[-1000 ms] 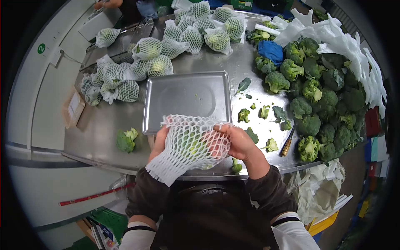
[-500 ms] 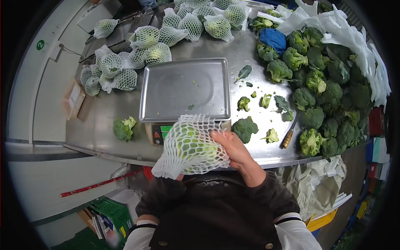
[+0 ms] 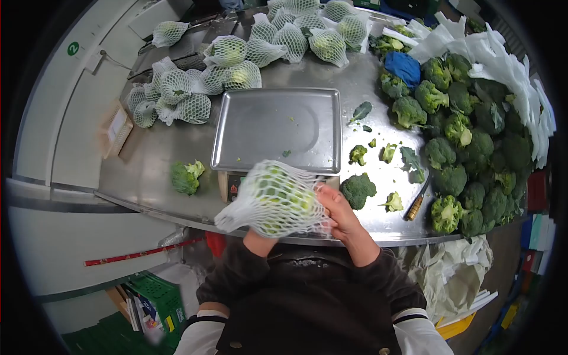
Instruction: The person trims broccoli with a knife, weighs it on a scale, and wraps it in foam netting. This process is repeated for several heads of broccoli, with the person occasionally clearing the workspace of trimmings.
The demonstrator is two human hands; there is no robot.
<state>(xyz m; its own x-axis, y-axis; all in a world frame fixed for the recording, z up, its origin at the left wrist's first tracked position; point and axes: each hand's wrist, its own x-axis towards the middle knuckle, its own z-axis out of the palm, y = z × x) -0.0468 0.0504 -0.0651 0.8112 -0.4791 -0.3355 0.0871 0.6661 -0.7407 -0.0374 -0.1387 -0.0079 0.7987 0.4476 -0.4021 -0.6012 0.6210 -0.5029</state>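
A head of broccoli in a white foam net (image 3: 275,198) is held in front of me, over the table's near edge. My right hand (image 3: 342,210) is closed on the net's right end, thumb on top. Under the wrapped broccoli goes my left hand (image 3: 260,241); only its wrist side shows, and its fingers are hidden. The net's left end is gathered to a loose tip. Just behind stands a scale with a steel tray (image 3: 276,130), its display partly covered by the net. A bare broccoli (image 3: 358,190) lies to the right of the scale.
Netted broccoli (image 3: 228,51) is grouped at the back left. Another bare head (image 3: 187,177) sits at left. Bare broccoli (image 3: 449,154) is piled at right beside white foam nets (image 3: 503,65). A knife (image 3: 417,203) and trimmings lie near the pile. A small basket (image 3: 115,131) stands far left.
The view has shifted, so the table appears farther right. The net now covers the broccoli more fully toward my right hand, and my left wrist shows more below it.
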